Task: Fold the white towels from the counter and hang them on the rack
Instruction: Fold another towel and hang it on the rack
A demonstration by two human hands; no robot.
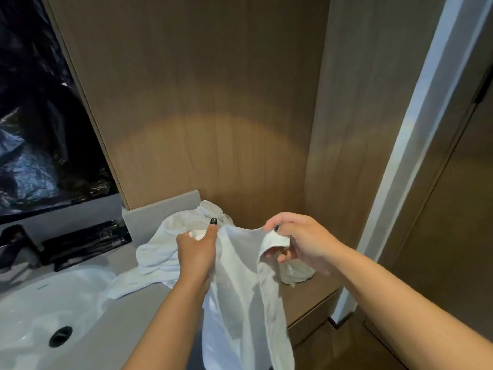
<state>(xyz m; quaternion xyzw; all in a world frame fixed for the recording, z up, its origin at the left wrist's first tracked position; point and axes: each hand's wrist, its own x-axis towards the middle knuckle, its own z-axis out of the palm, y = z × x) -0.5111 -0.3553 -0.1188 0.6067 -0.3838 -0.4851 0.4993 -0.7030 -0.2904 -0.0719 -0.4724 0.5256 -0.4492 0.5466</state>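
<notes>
A thin, limp white towel (240,284) hangs creased; the left hand (196,252) and right hand (296,241) pinch its top edge, fingers curled.

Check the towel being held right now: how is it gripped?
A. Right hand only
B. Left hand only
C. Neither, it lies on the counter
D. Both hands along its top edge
D: the left hand and right hand each pinch the towel, which hangs between them.

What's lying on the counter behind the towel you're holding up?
Behind the held towel, gripped by the left hand and right hand, more white towels lie crumpled on the counter. The held towel covers their middle, so their number cannot be told.
</notes>
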